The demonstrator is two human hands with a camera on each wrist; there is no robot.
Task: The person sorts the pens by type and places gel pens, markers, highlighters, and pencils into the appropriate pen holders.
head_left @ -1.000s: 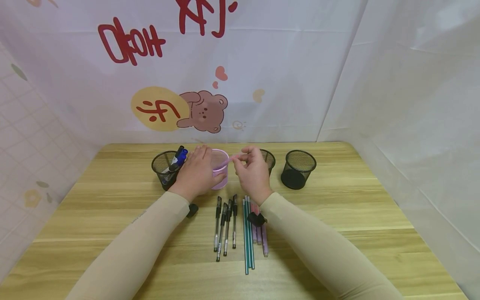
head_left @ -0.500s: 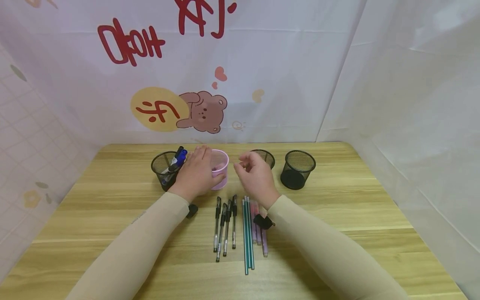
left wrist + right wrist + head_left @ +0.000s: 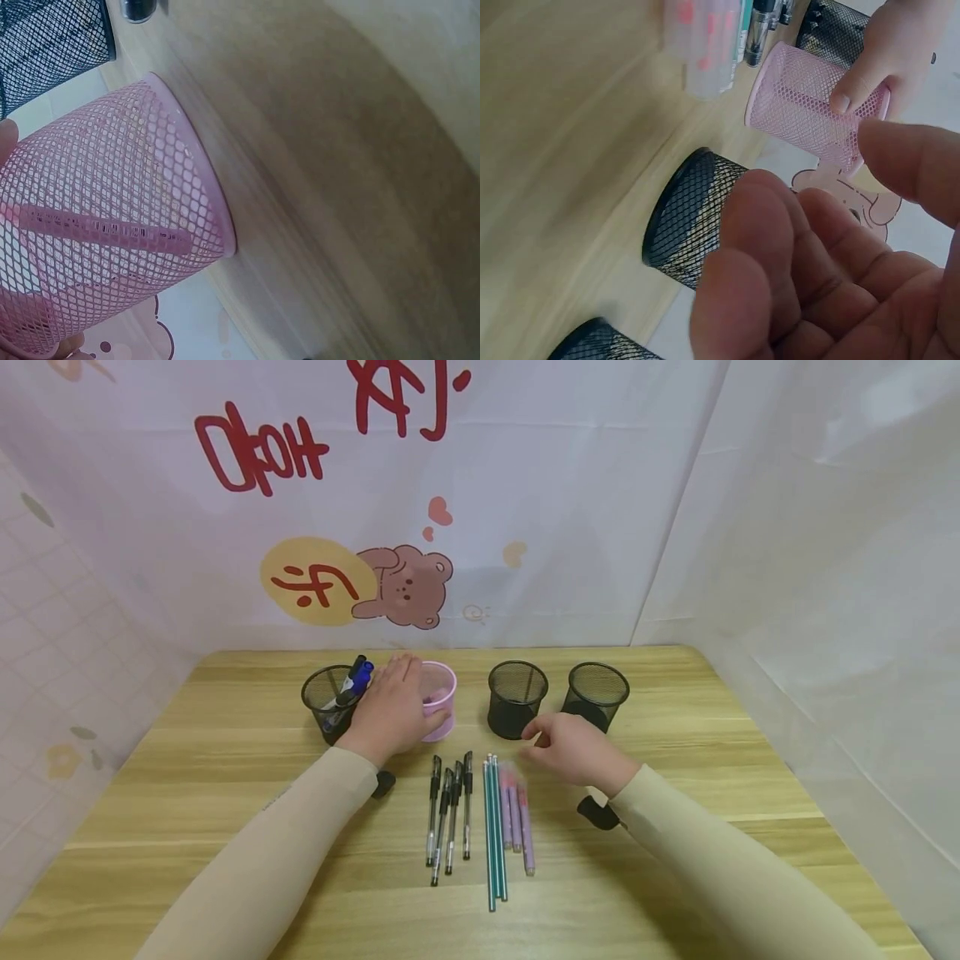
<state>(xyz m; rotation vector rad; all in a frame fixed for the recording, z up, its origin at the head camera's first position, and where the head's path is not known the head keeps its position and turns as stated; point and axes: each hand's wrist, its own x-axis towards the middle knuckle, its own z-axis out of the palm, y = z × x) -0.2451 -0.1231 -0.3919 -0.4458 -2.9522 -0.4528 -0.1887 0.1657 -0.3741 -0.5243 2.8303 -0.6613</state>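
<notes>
My left hand [image 3: 393, 706] grips the rim of a pink mesh pen cup [image 3: 438, 727], its thumb on the near side. Through the mesh in the left wrist view, a slim purple pen [image 3: 105, 229] leans inside the cup. My right hand [image 3: 573, 747] hovers in front of the two black mesh cups, fingers loosely bent and holding nothing. Closest to it on the table lie several purple pens [image 3: 527, 835] with clear caps. Beside these are green pencils [image 3: 492, 835] and several black-capped clear pens [image 3: 453, 818].
A black mesh cup [image 3: 315, 695] with black and blue markers [image 3: 362, 677] stands left of the pink one. Two more black mesh cups, a middle one [image 3: 517, 702] and a far-right one [image 3: 592, 689], stand near the back edge. A printed curtain [image 3: 570, 527] hangs behind the wooden table [image 3: 675, 860].
A second ago my right hand pinched a purple pen over the pink cup. It has let go of the pen and moved right and nearer me. My left hand stays put.
</notes>
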